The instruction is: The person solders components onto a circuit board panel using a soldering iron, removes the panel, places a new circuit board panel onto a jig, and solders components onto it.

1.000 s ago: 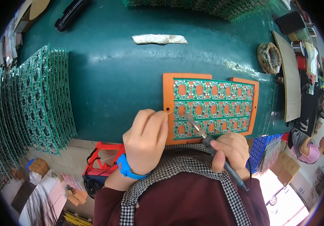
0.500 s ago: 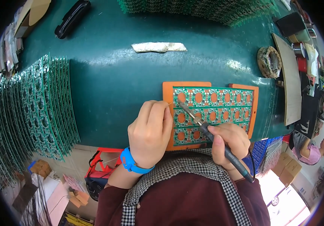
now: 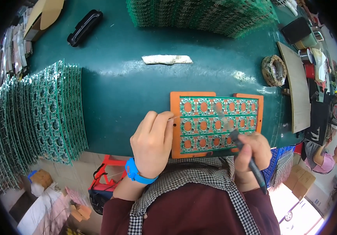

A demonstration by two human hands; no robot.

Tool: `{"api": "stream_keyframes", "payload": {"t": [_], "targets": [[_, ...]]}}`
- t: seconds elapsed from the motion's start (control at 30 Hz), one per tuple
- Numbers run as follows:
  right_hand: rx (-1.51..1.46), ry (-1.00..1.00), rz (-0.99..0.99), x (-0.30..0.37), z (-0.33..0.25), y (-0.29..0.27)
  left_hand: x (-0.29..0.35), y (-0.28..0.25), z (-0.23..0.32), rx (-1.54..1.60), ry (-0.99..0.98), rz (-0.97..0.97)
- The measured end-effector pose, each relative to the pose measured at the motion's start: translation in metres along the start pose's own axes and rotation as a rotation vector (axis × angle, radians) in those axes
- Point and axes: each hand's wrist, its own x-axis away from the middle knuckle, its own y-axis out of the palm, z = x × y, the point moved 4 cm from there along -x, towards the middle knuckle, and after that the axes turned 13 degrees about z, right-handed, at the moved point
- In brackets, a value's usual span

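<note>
A green panel of circuit boards (image 3: 210, 116), with rows of round openings, lies in an orange frame (image 3: 175, 145) at the table's near edge. My left hand (image 3: 150, 139) is closed at the frame's left side, pinching a thin strand that looks like solder wire (image 3: 177, 117) and reaches the panel's left edge. My right hand (image 3: 256, 150) grips a soldering iron (image 3: 235, 137) by its dark handle. Its metal tip, smeared by motion, is over the panel's upper middle; whether it touches cannot be seen.
Upright rows of green circuit boards (image 3: 55, 117) stand at the left, with more (image 3: 199, 15) at the far edge. A whitish strip (image 3: 167, 59), a black elongated object (image 3: 85, 28), a crusty ring (image 3: 274, 70) and a wooden board (image 3: 295, 90) surround the work. Another person (image 3: 327, 161) is at far right.
The soldering iron's tip has moved right from the panel's upper left corner, along with my right hand. My left hand keeps its pinch beside the frame. The whole view has shifted slightly.
</note>
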Motion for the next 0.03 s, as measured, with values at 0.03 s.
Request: {"api": "stream_keyframes", "payload": {"t": [0.03], "targets": [[0.131, 0.169, 0.036, 0.0082, 0.0004, -0.0158, -0.0003, 0.0009, 0.0027, -0.009, -0.017, -0.022]]}}
